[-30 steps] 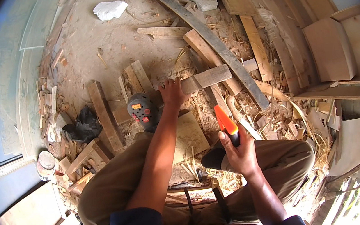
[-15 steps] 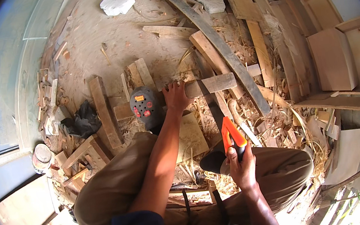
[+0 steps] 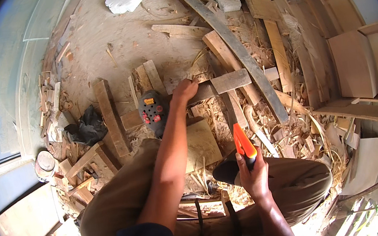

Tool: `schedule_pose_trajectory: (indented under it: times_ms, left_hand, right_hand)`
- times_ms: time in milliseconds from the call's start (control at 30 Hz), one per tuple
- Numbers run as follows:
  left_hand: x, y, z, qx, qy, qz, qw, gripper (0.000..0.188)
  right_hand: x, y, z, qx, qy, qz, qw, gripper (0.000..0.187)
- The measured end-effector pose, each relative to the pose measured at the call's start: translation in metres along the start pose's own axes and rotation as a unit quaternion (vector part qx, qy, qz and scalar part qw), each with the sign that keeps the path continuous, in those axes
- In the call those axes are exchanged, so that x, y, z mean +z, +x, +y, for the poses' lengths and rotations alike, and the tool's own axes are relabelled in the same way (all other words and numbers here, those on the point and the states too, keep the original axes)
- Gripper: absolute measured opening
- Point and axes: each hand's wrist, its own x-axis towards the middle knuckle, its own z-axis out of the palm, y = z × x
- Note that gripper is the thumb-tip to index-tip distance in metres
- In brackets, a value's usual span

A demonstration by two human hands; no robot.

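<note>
My right hand point(image 3: 254, 171) is closed round the orange and black handle of a handsaw point(image 3: 245, 143), above my right knee. The saw's dark blade is hard to pick out beyond the handle. Ahead of it, a short pale wooden block point(image 3: 232, 81) lies on other boards. My left hand point(image 3: 185, 90) is closed in a fist over a darker length of wood point(image 3: 202, 93), left of the pale block. What its fingers hold, if anything, is hidden. Just left of that hand rests my foot in a grey clog point(image 3: 152, 111) with small red and orange charms.
A long dark curved plank point(image 3: 223, 32) crosses the ground at right. Wood scraps and shavings lie all around. A thick beam point(image 3: 111, 116) and a black plastic bag point(image 3: 87, 126) are at left, near a round can point(image 3: 45, 164). Wooden cabinets point(image 3: 353, 65) stand at far right.
My left hand's fingers, spread over the wood before, have curled in, and the hand has shifted slightly up. The pale block now looks shorter and tilted. The saw handle has turned slightly.
</note>
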Motion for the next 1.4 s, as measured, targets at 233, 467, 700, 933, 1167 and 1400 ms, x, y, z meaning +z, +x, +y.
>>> schedule_pose_trajectory:
  times_ms: [233, 467, 700, 933, 1167, 1400]
  left_hand:
    - [0.046, -0.013, 0.006, 0.007, 0.198, 0.266, 0.943, 0.060]
    - [0.040, -0.019, 0.012, 0.000, 0.210, 0.274, 0.939, 0.063]
    - [0.049, -0.021, 0.012, 0.044, 0.161, 0.296, 0.940, 0.056]
    - [0.050, -0.017, 0.019, 0.031, 0.178, 0.281, 0.942, 0.055]
    - [0.065, -0.033, -0.007, 0.092, 0.188, 0.334, 0.919, 0.052]
    - [0.061, -0.028, 0.011, 0.088, 0.200, 0.296, 0.930, 0.055]
  right_hand:
    - [0.011, 0.044, -0.027, 0.016, 0.005, 0.034, 0.999, 0.026]
    - [-0.013, 0.005, -0.007, -0.033, -0.054, 0.057, 0.996, 0.017]
    - [0.057, 0.098, 0.030, 0.051, -0.027, 0.022, 0.998, 0.019]
    - [0.017, 0.021, 0.022, -0.045, -0.078, 0.078, 0.993, 0.019]
    - [0.054, 0.039, 0.080, -0.017, -0.019, 0.074, 0.997, 0.017]
    - [0.079, 0.058, 0.098, 0.008, 0.047, 0.106, 0.993, 0.022]
